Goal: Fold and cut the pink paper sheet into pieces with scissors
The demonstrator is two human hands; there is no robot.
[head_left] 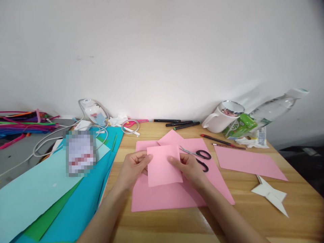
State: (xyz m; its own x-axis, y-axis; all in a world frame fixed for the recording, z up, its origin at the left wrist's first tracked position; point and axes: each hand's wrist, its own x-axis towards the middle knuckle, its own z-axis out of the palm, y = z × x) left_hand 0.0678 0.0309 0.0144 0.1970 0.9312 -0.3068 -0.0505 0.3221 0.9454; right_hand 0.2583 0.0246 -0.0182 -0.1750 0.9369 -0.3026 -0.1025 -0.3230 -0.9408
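Note:
My left hand (133, 166) and my right hand (189, 167) together hold a small square piece of pink paper (164, 165), lifted a little off the table, each pinching one side edge with thumb on top. Beneath it lies a large pink sheet (177, 194) on the wooden table (243, 209). Black-handled scissors (199, 157) rest on that sheet just right of my right hand. Another small pink piece (170, 137) pokes out behind the held square.
A second pink sheet (248, 161) lies to the right, with a white folded paper shape (272, 195) near it. Blue and green sheets (50, 199) stack at left. A white mug (222, 118), green carton (240, 125), water bottle (273, 108), markers (181, 124) and pencils (220, 140) line the back.

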